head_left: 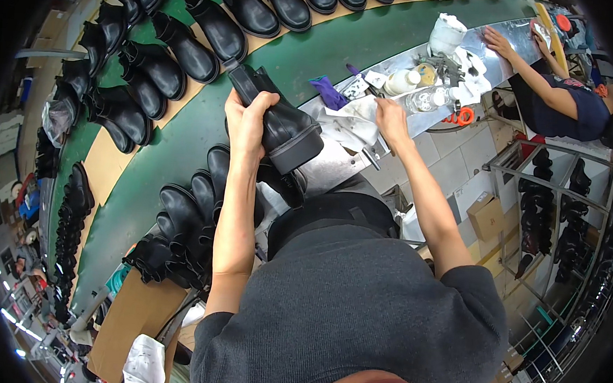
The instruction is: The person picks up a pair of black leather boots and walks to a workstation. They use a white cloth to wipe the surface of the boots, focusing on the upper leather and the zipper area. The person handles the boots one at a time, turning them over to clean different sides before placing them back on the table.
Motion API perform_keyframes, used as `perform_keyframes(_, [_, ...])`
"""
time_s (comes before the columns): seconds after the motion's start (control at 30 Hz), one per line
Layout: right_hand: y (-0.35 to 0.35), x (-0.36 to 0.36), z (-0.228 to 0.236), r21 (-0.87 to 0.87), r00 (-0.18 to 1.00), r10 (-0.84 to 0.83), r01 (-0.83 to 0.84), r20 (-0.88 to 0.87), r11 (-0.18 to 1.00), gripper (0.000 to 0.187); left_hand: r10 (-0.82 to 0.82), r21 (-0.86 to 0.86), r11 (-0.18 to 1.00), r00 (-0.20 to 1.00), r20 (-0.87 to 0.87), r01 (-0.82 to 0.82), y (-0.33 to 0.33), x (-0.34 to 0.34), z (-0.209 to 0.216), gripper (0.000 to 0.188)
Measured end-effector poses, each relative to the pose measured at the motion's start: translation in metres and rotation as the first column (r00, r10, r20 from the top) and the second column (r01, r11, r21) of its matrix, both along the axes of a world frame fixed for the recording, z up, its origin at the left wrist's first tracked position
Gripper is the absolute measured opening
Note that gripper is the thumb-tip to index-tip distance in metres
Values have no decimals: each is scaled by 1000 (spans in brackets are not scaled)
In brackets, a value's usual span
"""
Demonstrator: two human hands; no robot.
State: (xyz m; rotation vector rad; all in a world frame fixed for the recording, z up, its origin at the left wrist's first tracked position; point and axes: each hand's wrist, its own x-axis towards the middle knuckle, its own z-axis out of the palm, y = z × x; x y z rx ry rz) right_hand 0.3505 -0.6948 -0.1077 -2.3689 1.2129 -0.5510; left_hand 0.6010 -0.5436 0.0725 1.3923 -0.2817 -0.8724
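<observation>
My left hand (245, 123) is wrapped round a black ankle boot (289, 131), held tilted above the bench's near edge with its heel end toward me. To the right, my right hand (393, 118) is closed in a pinch over the metal worktop. What its fingers hold, if anything, is too small to make out. Beside that hand lies a crumpled white cloth (353, 124), and a purple cloth (329, 92) is a bit farther left. White-capped bottles (402, 81) stand just beyond my right hand.
Rows of black boots (247, 9) stand on brown board along the green conveyor belt (184, 131). More boots (189, 216) crowd left of my left forearm. A co-worker (564, 102) leans at the worktop's far right. A metal rack (551, 199) holds footwear at right.
</observation>
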Motion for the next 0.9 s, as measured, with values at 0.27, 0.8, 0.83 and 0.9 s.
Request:
perform_keyframes(0.27, [-42, 50, -10, 57, 883, -16, 49, -469, 997, 21, -16, -10, 1000, 1000, 23, 17, -22, -8, 0, 24])
perform_keyframes(0.8, [54, 57, 227, 618, 681, -156, -514, 716, 595, 25, -64, 119, 992, 958, 279, 32, -51, -19, -14, 29])
perform_keyframes(0.83, [55, 58, 228, 583, 730, -63, -486, 680, 651, 24, -71, 134, 990, 955, 289, 33, -52, -22, -13, 29])
perform_keyframes(0.9, [58, 61, 229, 511, 803, 74, -444, 591, 736, 22, -82, 163, 986, 950, 301, 34, -53, -25, -11, 29])
